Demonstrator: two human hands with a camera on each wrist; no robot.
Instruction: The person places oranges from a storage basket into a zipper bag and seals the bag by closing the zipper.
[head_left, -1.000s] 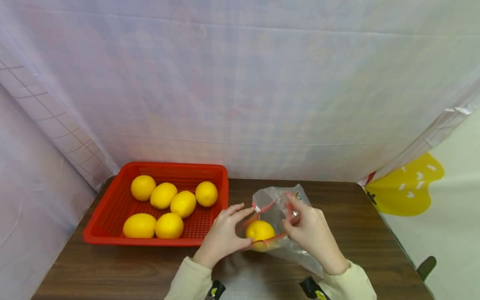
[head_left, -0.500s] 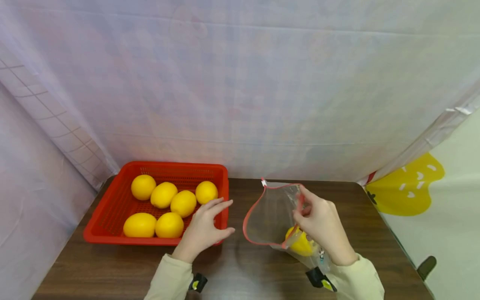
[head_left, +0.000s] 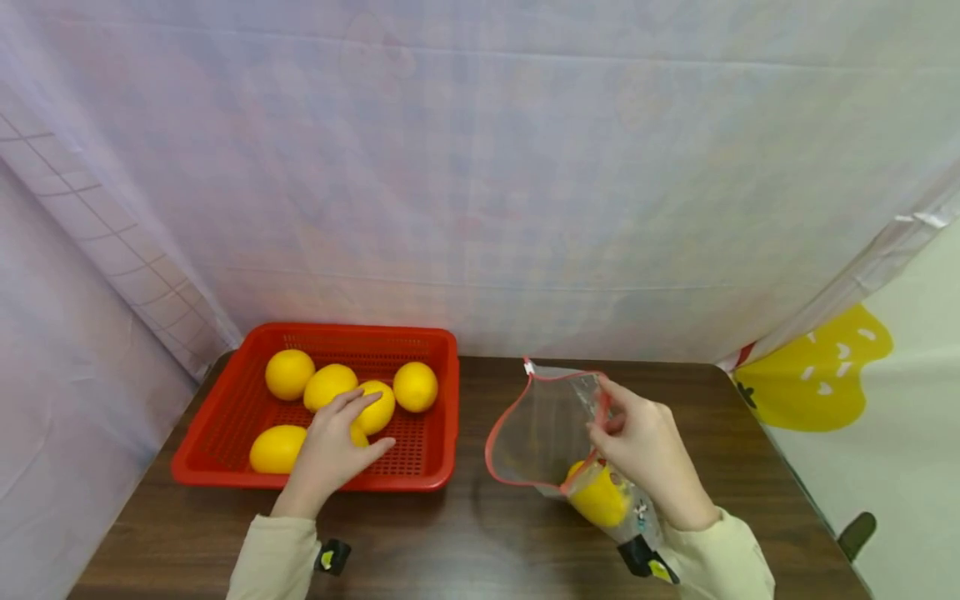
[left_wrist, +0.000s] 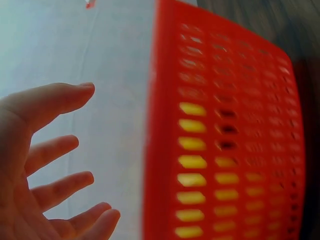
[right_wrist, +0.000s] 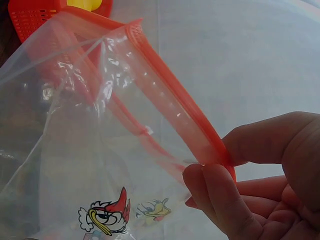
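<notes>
Grip of the right hand (head_left: 648, 450) is clamped, thumb against fingers, on the red edge of a clear zip bag (head_left: 536, 433), whose mouth gapes wide, with one lemon (head_left: 600, 497) inside, just left of the wrist. Left hand (head_left: 330, 450), thumb and fingers spread apart, reaches over the front rim of the red basket (head_left: 408, 483), above its six loose lemons (head_left: 290, 374); whether a fingertip touches any cannot be told. Tabletop (head_left: 472, 417) shows as a narrow strip between basket and bag and widens to the right, its far edge meeting the pale curtain (head_left: 465, 208).
</notes>
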